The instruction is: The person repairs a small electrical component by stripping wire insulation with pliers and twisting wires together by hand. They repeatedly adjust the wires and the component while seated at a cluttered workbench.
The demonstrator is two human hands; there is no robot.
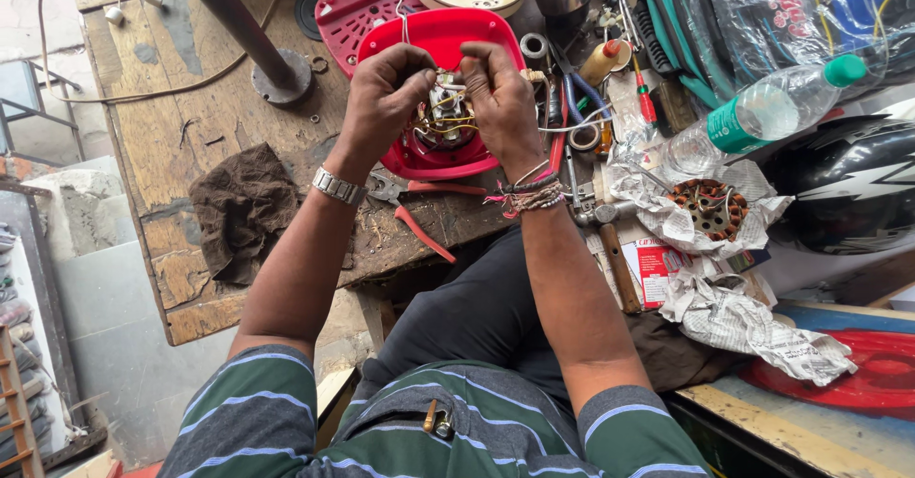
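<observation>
A red plastic appliance housing [448,35] lies open on a worn wooden workbench [181,125], with a small motor and yellow, white and red wires [445,116] inside. My left hand [386,92] and my right hand [500,97] are both over the housing, fingers pinched on the wires between them. A metal watch is on my left wrist and thread bands on my right wrist.
Red-handled pliers [410,213] lie just below the housing. A brown rag [243,206] sits to the left, a metal post on a round base [281,76] behind. To the right are a hammer [615,259], a copper-wound stator [710,206] on newspaper, a plastic bottle [772,106] and a black helmet [848,187].
</observation>
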